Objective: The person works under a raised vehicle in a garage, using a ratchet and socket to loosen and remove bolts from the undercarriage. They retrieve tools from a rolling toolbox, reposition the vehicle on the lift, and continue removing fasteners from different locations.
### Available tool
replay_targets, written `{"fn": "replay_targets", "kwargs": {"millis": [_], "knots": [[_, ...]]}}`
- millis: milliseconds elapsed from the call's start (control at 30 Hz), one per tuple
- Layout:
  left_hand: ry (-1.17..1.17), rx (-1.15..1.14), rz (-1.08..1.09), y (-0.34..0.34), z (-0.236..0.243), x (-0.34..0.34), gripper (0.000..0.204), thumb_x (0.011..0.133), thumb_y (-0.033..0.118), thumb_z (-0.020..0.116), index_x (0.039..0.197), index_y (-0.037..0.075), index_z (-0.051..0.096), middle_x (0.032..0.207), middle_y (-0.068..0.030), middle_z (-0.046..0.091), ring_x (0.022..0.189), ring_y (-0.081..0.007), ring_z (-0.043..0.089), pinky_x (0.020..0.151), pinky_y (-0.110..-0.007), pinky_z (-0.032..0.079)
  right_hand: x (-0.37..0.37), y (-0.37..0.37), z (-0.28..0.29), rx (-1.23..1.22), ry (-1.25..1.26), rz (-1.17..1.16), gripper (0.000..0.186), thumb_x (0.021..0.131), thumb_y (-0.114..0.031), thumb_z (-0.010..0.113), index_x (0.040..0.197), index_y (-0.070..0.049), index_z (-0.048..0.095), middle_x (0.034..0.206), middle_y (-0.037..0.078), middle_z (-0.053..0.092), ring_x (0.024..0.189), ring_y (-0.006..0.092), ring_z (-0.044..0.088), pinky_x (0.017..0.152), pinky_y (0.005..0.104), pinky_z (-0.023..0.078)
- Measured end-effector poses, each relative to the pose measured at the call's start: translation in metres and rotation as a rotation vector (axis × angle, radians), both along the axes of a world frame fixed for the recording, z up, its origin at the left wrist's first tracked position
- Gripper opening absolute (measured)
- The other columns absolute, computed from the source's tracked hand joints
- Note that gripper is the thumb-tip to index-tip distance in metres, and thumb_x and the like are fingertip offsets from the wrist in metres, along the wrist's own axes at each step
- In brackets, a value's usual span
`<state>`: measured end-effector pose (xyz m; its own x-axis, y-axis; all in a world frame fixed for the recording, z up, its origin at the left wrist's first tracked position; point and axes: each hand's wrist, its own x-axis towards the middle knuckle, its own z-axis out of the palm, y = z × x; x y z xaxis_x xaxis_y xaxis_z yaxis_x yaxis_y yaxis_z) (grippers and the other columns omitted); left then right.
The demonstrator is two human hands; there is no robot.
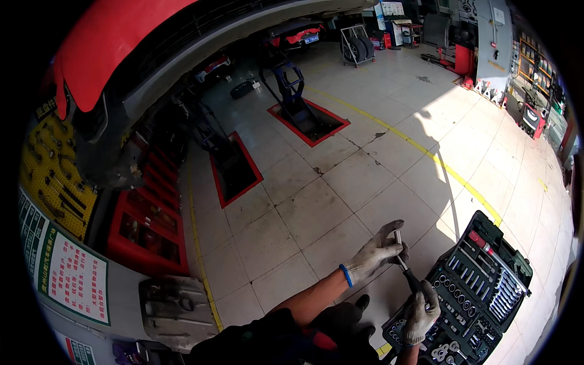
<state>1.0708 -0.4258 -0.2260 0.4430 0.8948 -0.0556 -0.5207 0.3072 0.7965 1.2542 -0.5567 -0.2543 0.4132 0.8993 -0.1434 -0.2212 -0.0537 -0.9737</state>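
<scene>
Both my hands wear pale work gloves with grey-stained palms. A socket wrench [412, 281] with a silver shaft and a black grip slants between them. My right hand [421, 319] is closed around the grip, above the open tool case. Around the silver end, my left hand [378, 252] has its fingers curled; a silver socket-like piece [398, 236] sticks up past them. The black tool case [447, 258] lies open at lower right, holding rows of sockets [465, 302], combination wrenches [506, 295] and a red-handled tool [480, 241].
A raised red car [121, 42] overhangs the upper left. Two red-framed floor pits [226, 204] hold lift arms [292, 82]. A red cabinet [131, 261], a yellow tool board [52, 176] and a sign [73, 267] stand left. A wheel rack [358, 48] stands far back.
</scene>
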Motion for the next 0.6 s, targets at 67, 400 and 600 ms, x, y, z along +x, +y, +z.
{"fn": "replay_targets", "kwargs": {"millis": [67,400,600], "knots": [[-0.074,-0.039,0.167,-0.009,0.009,-0.056,0.047,0.104,0.008,0.056,0.148,0.015,0.043,0.106,-0.0106,0.067,0.099,-0.0248,0.069,0.091,-0.045,0.056,-0.046,0.013,0.02,-0.001,-0.009,0.138,0.036,0.096,-0.013,0.065,0.127,0.004,0.064,0.078,0.007,0.065,0.046,0.0029,0.044,0.042,0.0198,0.032],[-0.098,-0.036,0.861,-0.029,0.012,-0.336,0.034,0.103,0.013,0.061,0.135,0.004,0.053,0.102,-0.0137,0.068,0.09,-0.0261,0.073,0.079,-0.043,0.064,-0.316,0.086,0.023,0.394,-0.489,0.501,0.038,0.086,-0.009,0.073,0.122,0.002,0.067,0.082,0.01,0.069,0.059,0.0128,0.06,0.053,0.0285,0.05],[-0.303,-0.092,1.071,-0.031,-0.006,-0.521,0.036,0.101,0.013,0.062,0.134,0.001,0.053,0.092,-0.0129,0.069,0.077,-0.0253,0.073,0.07,-0.043,0.065,-0.509,0.124,0.034,0.966,-1.084,0.753,0.048,0.076,-0.009,0.084,0.121,-0.008,0.068,0.085,0.011,0.069,0.068,0.0269,0.068,0.06,0.0381,0.055]]}}
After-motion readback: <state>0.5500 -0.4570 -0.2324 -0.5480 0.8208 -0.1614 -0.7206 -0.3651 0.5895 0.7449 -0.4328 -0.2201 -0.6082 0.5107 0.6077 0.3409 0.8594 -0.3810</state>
